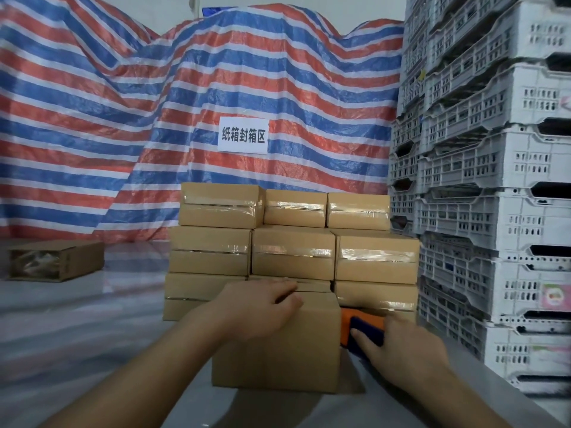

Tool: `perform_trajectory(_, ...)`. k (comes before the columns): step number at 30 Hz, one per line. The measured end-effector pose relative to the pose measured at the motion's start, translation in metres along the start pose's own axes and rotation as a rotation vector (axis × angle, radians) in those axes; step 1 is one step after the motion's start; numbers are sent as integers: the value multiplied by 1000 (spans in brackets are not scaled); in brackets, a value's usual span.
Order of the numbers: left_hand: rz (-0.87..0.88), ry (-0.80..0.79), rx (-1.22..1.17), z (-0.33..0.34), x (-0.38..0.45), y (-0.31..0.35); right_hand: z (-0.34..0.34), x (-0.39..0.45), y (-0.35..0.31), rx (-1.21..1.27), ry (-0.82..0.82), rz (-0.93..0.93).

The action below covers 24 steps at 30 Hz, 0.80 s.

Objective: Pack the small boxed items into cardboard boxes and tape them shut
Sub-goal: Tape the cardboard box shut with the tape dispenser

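While the left hand (262,299) lies over the far top edge of a plain cardboard box (276,341), its fingers bent down across that edge and gripping it, the right hand (401,350) is at the box's right side, fingers wrapped around the dark blue handle of an orange tape dispenser (363,324). That dispenser sits pressed against the upper right side of the box, partly hidden behind it, so I cannot tell whether any tape is on the cardboard there. The box stands on a shiny grey tabletop (92,335) close to the person, both forearms reaching forward to it.

Just behind it, touching or nearly so, rises a stack of sealed boxes (293,253), three rows high and three wide, each with a strip of clear tape across its front seam. Off to the left, well apart from the stack, one more carton (55,261) lies on its side with its open end showing something crumpled and clear inside.

Behind everything hangs a red, white and blue striped tarpaulin (123,103) carrying a white paper sign (243,135) with printed characters. On the right, grey plastic crates (494,180) with slotted walls tower in tall stacks beside the tabletop.
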State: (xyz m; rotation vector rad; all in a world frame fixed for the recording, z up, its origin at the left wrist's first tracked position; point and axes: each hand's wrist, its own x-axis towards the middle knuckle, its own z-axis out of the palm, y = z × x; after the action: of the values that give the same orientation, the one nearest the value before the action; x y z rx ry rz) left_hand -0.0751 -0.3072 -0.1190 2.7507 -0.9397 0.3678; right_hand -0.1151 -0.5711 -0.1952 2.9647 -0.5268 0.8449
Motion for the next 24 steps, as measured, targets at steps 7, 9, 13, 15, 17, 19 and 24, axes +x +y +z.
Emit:
perform_trajectory(7,-83,-74,-315,-12,2,-3,-14,16,8,137,47,71)
perform_trajectory(9,-87,-41,-459,-17,2,-4,-41,28,10,487,61,166)
perform_trajectory(13,-108,9,-642,-21,0,-6,-100,49,-3,1127,-19,202)
perform_trajectory(15,-148,46,-704,-20,0,-5,-120,60,-18,1359,-147,122)
perform_trajectory(17,-189,100,-771,-21,3,-2,-134,70,-37,1543,-238,32)
perform_trajectory(19,-259,146,-925,-25,7,1,-141,77,-56,1623,-320,-21)
perform_trajectory(24,-362,270,-1332,-30,7,-7,-132,85,-84,1361,-478,-93)
